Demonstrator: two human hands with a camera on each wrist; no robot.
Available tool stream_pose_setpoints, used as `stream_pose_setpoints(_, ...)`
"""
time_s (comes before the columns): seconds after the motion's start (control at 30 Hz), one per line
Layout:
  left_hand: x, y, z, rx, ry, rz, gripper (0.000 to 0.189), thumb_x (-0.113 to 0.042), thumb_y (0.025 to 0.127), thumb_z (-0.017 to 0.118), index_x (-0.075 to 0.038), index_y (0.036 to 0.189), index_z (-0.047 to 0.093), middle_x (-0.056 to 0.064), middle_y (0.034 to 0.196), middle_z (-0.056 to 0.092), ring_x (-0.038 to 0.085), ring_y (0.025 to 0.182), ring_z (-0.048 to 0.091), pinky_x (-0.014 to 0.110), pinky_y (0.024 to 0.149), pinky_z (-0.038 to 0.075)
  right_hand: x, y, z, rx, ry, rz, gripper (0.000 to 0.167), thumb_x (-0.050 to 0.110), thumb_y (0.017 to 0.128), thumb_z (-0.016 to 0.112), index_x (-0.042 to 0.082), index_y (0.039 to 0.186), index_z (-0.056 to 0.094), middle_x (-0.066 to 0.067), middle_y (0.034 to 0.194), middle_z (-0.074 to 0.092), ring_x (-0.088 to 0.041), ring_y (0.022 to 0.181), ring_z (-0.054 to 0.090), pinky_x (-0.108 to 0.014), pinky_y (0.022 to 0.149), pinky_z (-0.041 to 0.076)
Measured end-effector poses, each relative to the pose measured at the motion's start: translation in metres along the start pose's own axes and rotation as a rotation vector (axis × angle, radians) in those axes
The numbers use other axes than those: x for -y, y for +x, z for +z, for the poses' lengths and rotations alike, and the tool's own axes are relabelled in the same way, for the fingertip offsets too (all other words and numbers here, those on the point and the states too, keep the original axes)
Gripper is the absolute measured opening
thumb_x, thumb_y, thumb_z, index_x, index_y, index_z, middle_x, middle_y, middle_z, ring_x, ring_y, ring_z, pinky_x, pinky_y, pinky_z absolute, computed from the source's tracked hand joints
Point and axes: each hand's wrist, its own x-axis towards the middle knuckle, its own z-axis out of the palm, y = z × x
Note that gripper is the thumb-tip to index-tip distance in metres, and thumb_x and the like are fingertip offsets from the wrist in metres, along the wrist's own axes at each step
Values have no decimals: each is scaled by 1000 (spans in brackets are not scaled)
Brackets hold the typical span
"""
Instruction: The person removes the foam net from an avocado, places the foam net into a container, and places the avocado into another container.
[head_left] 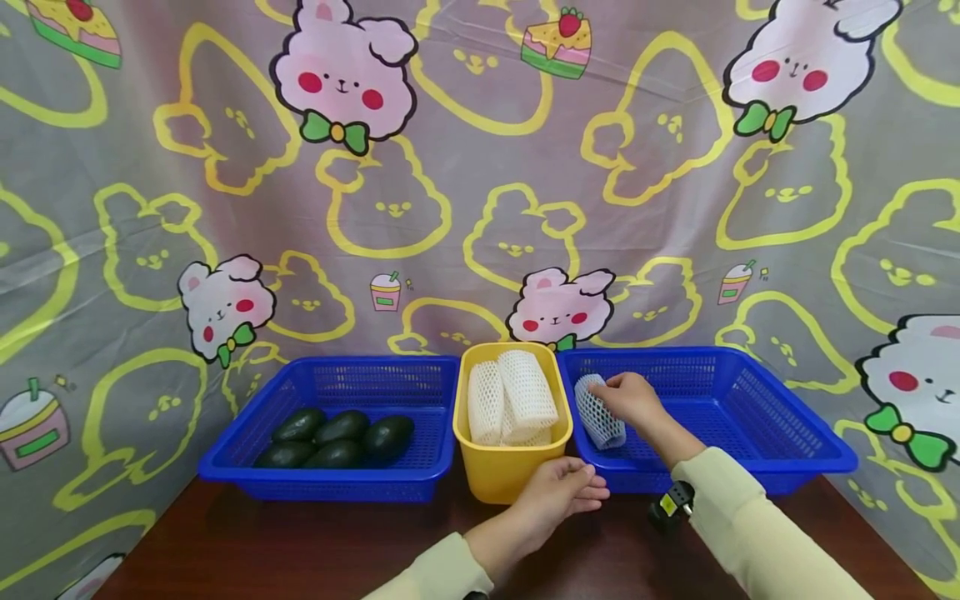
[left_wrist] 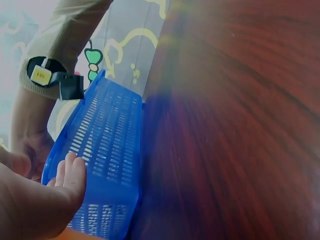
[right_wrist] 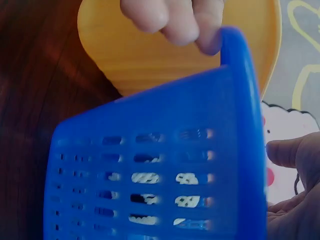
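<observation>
In the head view my right hand [head_left: 633, 400] reaches into the right blue basket [head_left: 712, 417], its fingertips gripping the upper part of a white foam net sleeve [head_left: 600, 417]. The sleeve stands tilted by the basket's left wall. Something dark shows between its mesh through the basket slots in the right wrist view, though the wall hides most of it. My left hand [head_left: 551, 496], fingers extended and nothing in them, hovers at the front right of the yellow bin [head_left: 498, 475]. Several more foam net sleeves [head_left: 517, 392] fill that bin.
Several dark green avocados [head_left: 337, 454] lie in the left blue basket [head_left: 330, 487]. The yellow bin stands between both baskets on a dark reddish-brown table [head_left: 360, 542]. A patterned curtain [head_left: 480, 167] hangs behind them.
</observation>
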Motion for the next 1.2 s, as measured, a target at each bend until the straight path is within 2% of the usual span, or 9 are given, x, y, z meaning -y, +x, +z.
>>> stream_pose_setpoints(0.1,3,3,5,-30,-58,-7,17,-9,101,50,6,102,57,17,96,68,32,93,68,42,82,54,-3,6,1,-24,-24,18,31,26,94,60,3,73,53,-3,63,43,-17,56,42,-28,50,37)
stream_pose_setpoints(0.2,6,5,9,-60,-98,-10,13,-9,101,48,0,96,55,16,94,68,32,91,68,44,82,54,-5,10,1,-34,-60,39,33,27,93,61,-4,83,58,-13,72,53,-24,65,51,-35,57,45)
stream_pose_setpoints(0.33,9,7,13,-80,-118,-13,14,-9,102,46,-5,90,52,16,91,67,29,88,68,44,81,55,-8,14,0,-40,-98,60,44,28,92,62,-14,106,58,-29,101,59,-36,89,58,-46,75,50)
stream_pose_setpoints(0.47,10,9,14,-81,-115,-7,18,-10,103,44,-2,90,53,15,90,68,28,86,68,44,80,55,-11,21,0,-25,-97,74,35,27,91,64,-1,74,53,-10,66,48,-22,59,47,-33,53,42)
stream_pose_setpoints(0.57,10,10,15,-84,-114,-3,19,-10,103,44,-1,90,55,14,90,68,27,85,68,43,80,55,-12,26,0,-4,-107,77,37,26,90,64,5,67,44,-3,59,37,-17,53,36,-31,49,35)
stream_pose_setpoints(0.63,10,11,15,-83,-116,-2,19,-10,103,44,0,90,55,15,90,68,26,85,68,44,80,55,-12,27,0,7,-114,80,35,25,90,64,-6,76,52,-15,69,51,-23,61,49,-35,56,45)
stream_pose_setpoints(0.7,10,11,16,-82,-121,1,19,-10,103,44,-1,89,55,15,89,68,26,84,68,44,80,55,-11,28,0,22,-133,82,45,24,89,64,-19,100,53,-31,95,58,-36,84,58,-45,75,50)
stream_pose_setpoints(0.8,11,12,16,-82,-127,4,19,-9,102,45,-1,88,55,14,88,68,24,81,68,44,79,55,-11,31,4,59,-157,97,66,24,90,64,-26,125,39,-42,127,45,-49,114,49,-54,95,43)
stream_pose_setpoints(1.2,9,12,16,-93,-103,-1,21,-6,102,45,-4,82,53,12,84,67,18,74,65,44,80,55,-23,48,16,122,-198,175,72,28,90,65,-26,128,36,-42,130,42,-51,120,45,-54,100,39)
